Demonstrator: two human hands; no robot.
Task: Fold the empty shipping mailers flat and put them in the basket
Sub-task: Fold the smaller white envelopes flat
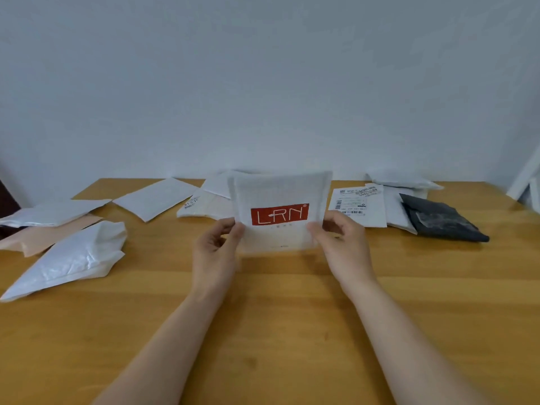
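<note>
A white bubble mailer with a red logo patch (279,200) is held upright above the middle of the wooden table (263,302). My left hand (214,247) pinches its lower left edge, and my right hand (339,244) pinches its lower right edge. Other mailers lie along the back of the table: a puffy white one (73,258) at the left, a pink one (49,233), flat white ones (155,198), a labelled white one (358,207) and a dark grey one (441,219) at the right. No basket is in view.
A plain pale wall rises right behind the table. A white frame-like object (526,182) leans at the far right edge. Bare wood fills the near half of the table around my forearms.
</note>
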